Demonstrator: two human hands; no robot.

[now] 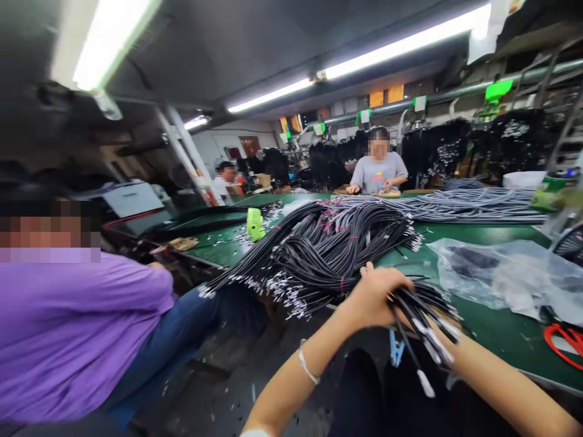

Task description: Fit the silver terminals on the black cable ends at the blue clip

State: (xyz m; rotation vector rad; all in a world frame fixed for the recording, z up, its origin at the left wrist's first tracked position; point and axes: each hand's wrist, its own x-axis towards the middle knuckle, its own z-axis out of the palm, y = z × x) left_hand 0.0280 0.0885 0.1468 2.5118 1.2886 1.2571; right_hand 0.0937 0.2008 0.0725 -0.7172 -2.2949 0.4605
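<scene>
My left hand [376, 292], a bracelet on its wrist, curls round a bundle of black cables [407, 309] at the near edge of the table. White-tipped cable ends hang down from the grip, and one cable droops lower than the others. From the lower right comes my other arm; my right hand [458, 352] is mostly behind the hanging ends, its fingers hidden. Just beyond my left hand lies a large heap of black cables [314, 255], partly bound with red ties. A light-blue clip [396, 349] is below the bundle.
A person in purple [82, 328] sits close on the left; another person [379, 167] works across the green table [501, 331]. Grey cables [478, 203] lie at the back. Clear plastic bags [505, 273] and red-handled scissors [565, 346] are right, a green fan [255, 224] left.
</scene>
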